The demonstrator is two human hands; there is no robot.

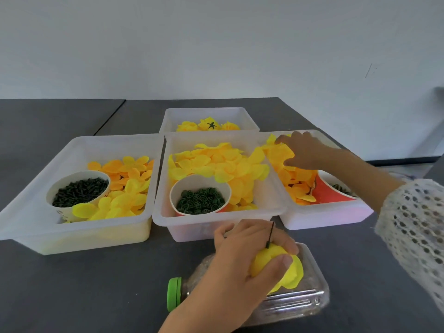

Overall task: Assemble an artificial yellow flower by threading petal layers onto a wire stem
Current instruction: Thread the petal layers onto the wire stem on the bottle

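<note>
1. Three white bins sit edge to edge across mid-frame, a fourth bin behind; bare dark table fills the lower left.
2. The left hand, lower centre, is curled round the yellow flower over a clear bottle lying sideways (green cap pointing left).
3. The flower's wire stem points up, nearly vertical.
4. The right hand, fingers spread, rests on orange petals in the right bin; whether it pinches one I cannot tell.

My left hand sits low and near me, fingers and thumb curled in a grip, forearm rising from the bottom edge. My right hand reaches forward and left, palm down, fingers bent downward, its arm in a white lace sleeve.
</note>
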